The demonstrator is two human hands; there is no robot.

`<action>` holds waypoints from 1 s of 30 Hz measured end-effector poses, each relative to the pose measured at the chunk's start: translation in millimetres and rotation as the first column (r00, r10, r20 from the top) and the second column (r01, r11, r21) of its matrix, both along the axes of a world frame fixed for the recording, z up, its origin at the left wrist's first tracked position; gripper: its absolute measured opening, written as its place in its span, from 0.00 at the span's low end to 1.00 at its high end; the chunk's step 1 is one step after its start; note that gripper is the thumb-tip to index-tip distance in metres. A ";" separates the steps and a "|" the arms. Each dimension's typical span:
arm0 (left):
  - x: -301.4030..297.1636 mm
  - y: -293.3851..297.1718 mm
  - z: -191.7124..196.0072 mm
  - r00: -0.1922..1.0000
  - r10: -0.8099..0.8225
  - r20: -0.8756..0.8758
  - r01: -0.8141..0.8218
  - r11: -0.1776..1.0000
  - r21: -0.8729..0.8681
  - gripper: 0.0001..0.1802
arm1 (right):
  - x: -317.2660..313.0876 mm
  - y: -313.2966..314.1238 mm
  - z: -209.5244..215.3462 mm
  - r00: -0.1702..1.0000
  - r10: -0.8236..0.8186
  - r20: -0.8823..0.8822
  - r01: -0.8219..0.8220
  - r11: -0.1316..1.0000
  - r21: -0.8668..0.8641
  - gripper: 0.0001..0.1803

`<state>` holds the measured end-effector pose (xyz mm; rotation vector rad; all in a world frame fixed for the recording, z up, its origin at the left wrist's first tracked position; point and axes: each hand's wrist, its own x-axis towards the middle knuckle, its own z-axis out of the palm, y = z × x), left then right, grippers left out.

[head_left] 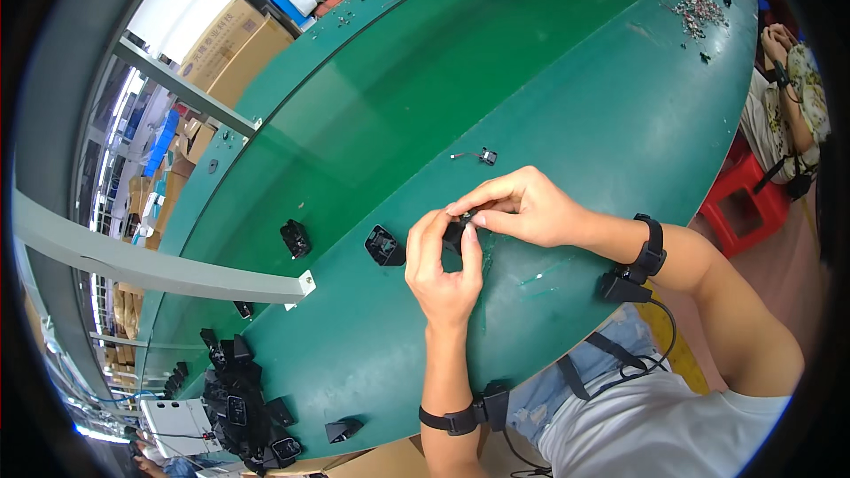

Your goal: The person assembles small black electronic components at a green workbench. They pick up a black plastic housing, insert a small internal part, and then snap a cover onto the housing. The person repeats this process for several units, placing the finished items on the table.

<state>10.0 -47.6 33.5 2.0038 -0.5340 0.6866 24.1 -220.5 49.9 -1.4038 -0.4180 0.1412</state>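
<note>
My left hand (441,276) is closed around a small black plastic housing (454,236), thumb on one side and fingers on the other. At the housing's upper end, my right hand (536,212) pinches with thumb and forefinger; what lies between those fingertips is too small to make out. Just left of my hands rests a similar black housing (383,246), its hollow side showing. Beyond them on the table lies a small black part with a short wire (485,157).
Another black housing (295,237) sits on the green conveyor belt (372,133). A heap of black housings (235,398) fills the near left, beside a grey metal frame (221,279). Small loose parts (698,13) lie far right, near a seated person (788,88) and a red stool (748,208).
</note>
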 end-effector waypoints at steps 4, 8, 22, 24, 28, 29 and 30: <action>0.9 2.4 -0.3 0.998 0.045 0.054 -0.050 0.995 0.085 0.11 | 1.2 -0.2 0.4 0.997 0.024 -0.069 -0.020 0.999 0.050 0.15; -0.1 -0.2 -0.4 0.997 0.059 0.058 -0.062 0.996 0.059 0.10 | 3.6 -0.9 -3.1 0.995 0.044 -0.085 -0.040 0.998 0.047 0.14; -5.0 2.4 2.8 0.986 0.147 0.073 -0.144 0.989 -0.044 0.05 | 2.5 3.1 4.3 0.988 -0.037 -0.152 0.042 0.999 0.030 0.19; -1.7 0.6 8.8 0.984 0.167 0.058 -0.162 0.983 -0.086 0.05 | 12.0 -8.2 -1.3 0.987 -0.159 -0.020 0.157 0.984 -0.079 0.18; 6.9 11.2 -0.4 0.972 0.232 0.038 -0.228 0.969 -0.091 0.04 | 5.3 -17.9 60.4 0.836 -0.345 0.427 0.425 0.899 -0.104 0.16; 8.8 10.1 -2.5 0.975 0.217 0.038 -0.212 0.972 -0.101 0.05 | -12.3 -23.2 93.4 0.675 -0.311 0.669 0.521 0.843 -0.133 0.16; 9.6 6.8 -4.2 0.980 0.198 0.032 -0.194 0.975 -0.107 0.05 | -30.5 -26.7 127.4 0.494 -0.300 0.816 0.585 0.809 -0.057 0.13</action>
